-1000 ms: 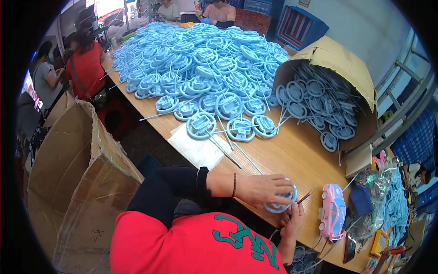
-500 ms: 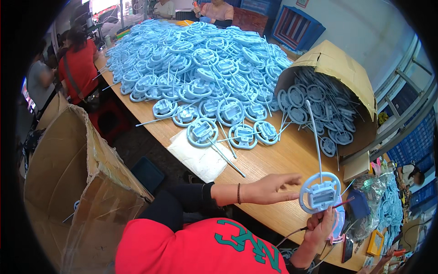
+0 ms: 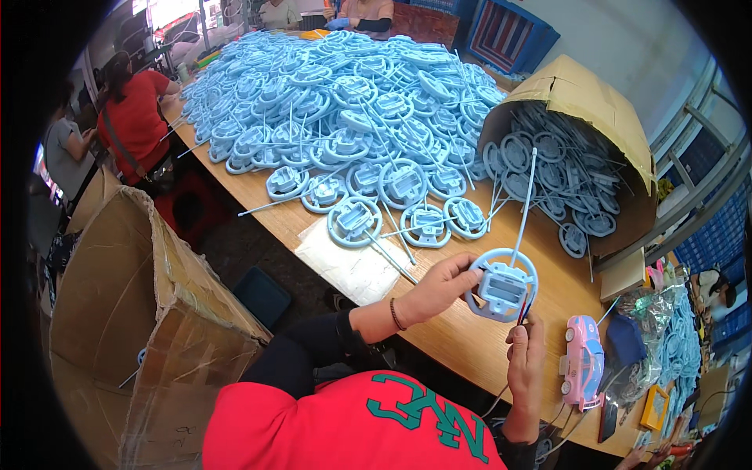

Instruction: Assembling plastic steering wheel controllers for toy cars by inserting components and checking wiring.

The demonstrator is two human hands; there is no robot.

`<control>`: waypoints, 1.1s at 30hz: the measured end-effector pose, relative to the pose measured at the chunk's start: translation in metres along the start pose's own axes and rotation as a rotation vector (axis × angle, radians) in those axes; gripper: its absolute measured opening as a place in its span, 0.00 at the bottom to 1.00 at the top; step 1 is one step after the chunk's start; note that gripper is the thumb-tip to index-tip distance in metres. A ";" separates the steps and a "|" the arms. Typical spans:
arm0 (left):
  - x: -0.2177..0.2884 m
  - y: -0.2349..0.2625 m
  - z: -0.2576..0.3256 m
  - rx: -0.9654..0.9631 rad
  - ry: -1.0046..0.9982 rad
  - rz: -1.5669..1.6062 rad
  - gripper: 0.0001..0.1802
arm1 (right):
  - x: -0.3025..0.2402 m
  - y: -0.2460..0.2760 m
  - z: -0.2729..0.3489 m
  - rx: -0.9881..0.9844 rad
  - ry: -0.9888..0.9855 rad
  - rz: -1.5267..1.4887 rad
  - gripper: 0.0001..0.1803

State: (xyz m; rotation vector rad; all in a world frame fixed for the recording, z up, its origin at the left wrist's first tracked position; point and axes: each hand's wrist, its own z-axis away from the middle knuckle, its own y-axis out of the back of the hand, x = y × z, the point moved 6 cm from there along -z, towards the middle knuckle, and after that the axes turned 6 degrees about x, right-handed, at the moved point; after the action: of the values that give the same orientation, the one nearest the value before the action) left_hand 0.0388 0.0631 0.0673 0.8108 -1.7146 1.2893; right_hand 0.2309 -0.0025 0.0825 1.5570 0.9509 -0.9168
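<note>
A light-blue toy steering wheel (image 3: 503, 291) with a long thin rod pointing up is in front of me above the table. My left hand (image 3: 440, 291) is closed on its left rim, thumb on the front. Just below the lower right rim, my right hand (image 3: 526, 362) pinches thin red and dark wire leads (image 3: 524, 310), their tips against or very close to the wheel. A cable (image 3: 495, 401) runs down beside this hand. To the right of it stands a pink and blue toy car (image 3: 583, 359).
A large heap of similar wheels (image 3: 337, 102) covers the table's far side. More fill a tipped carton (image 3: 599, 86) at right. A white sheet (image 3: 352, 265) lies near the front edge. At left stands a tall open cardboard box (image 3: 188, 345). Other people (image 3: 133, 117) work beyond.
The steering wheel has moved left and a little up. My left hand has closed on its rim; my right hand has shifted from the wheel's lower edge to just below it with the leads.
</note>
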 end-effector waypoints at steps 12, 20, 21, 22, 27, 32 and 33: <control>-0.017 0.041 -0.002 0.070 0.043 -0.241 0.16 | 0.001 -0.004 0.010 0.059 0.270 0.169 0.17; -0.036 0.043 -0.007 0.126 0.074 -0.260 0.14 | -0.010 -0.019 0.007 -0.108 0.472 0.436 0.27; -0.036 0.043 -0.004 0.088 0.125 -0.239 0.17 | -0.007 -0.021 0.005 -0.138 0.461 0.469 0.27; -0.038 0.044 -0.002 0.107 0.100 -0.205 0.17 | -0.006 -0.023 0.004 -0.142 0.460 0.473 0.27; -0.037 0.034 0.000 0.089 0.166 -0.187 0.17 | 0.004 -0.022 0.004 -0.178 0.409 0.472 0.24; -0.052 0.024 0.000 0.059 0.220 -0.184 0.18 | 0.012 -0.024 0.006 -0.180 0.466 0.503 0.25; -0.053 0.022 0.000 0.060 0.231 -0.177 0.18 | 0.014 -0.023 0.005 -0.172 0.463 0.503 0.25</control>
State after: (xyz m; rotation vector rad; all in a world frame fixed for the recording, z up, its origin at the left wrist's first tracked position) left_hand 0.0439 0.0700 0.0101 0.7956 -1.3965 1.2647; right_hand 0.2144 -0.0030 0.0605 1.7774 0.8600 -0.1179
